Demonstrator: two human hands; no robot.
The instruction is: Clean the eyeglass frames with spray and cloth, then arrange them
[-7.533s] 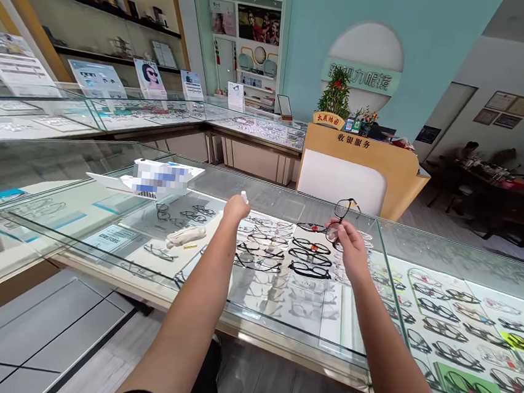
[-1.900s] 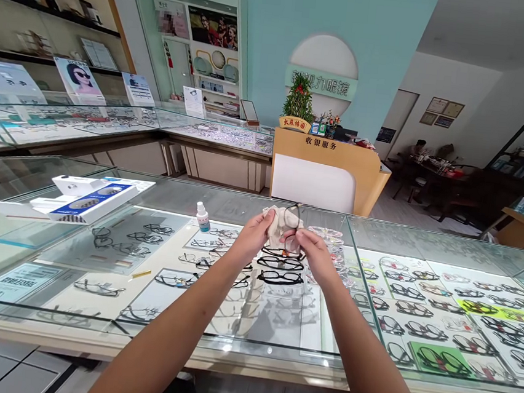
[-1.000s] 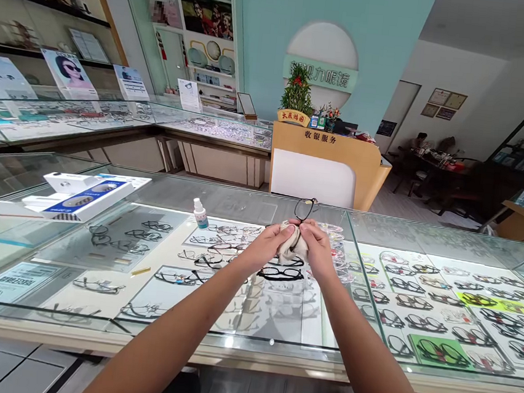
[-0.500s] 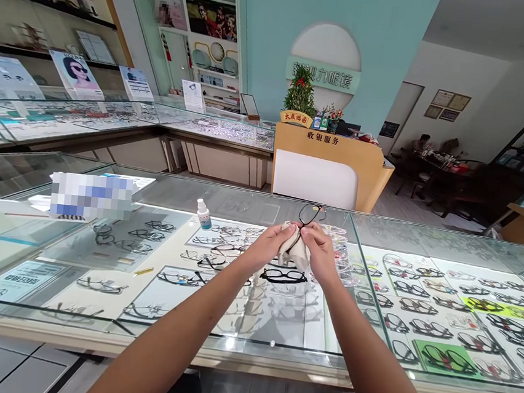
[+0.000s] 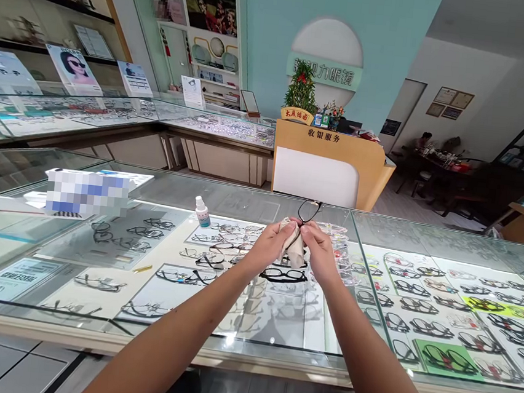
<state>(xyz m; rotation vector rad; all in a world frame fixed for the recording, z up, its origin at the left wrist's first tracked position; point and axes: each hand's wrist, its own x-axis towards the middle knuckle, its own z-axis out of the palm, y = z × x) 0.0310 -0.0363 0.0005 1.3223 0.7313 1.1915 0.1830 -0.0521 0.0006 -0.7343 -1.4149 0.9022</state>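
Observation:
A pair of dark-rimmed eyeglasses [image 5: 308, 211] is held up over the glass counter, one lens pointing away from me. My left hand [image 5: 272, 244] is closed on a pale cloth [image 5: 294, 253], which is folded around the nearer part of the glasses. Close beside it, my right hand [image 5: 320, 250] pinches the frame near its middle. The cloth and fingers hide the nearer lens. Left of the hands, a small white spray bottle [image 5: 202, 212] with a blue label stands upright on the counter top.
Under the glass of the display counter [image 5: 136, 350] lie rows of eyeglasses, including black frames [image 5: 284, 275] below my hands. A white box [image 5: 88, 195] and papers rest on the left. Beyond stand a wooden cashier desk [image 5: 371, 170] and more showcases. A person [image 5: 423, 141] is far right.
The glasses and both hands have shifted only slightly, with the cloth still around the frame. The view has moved a little.

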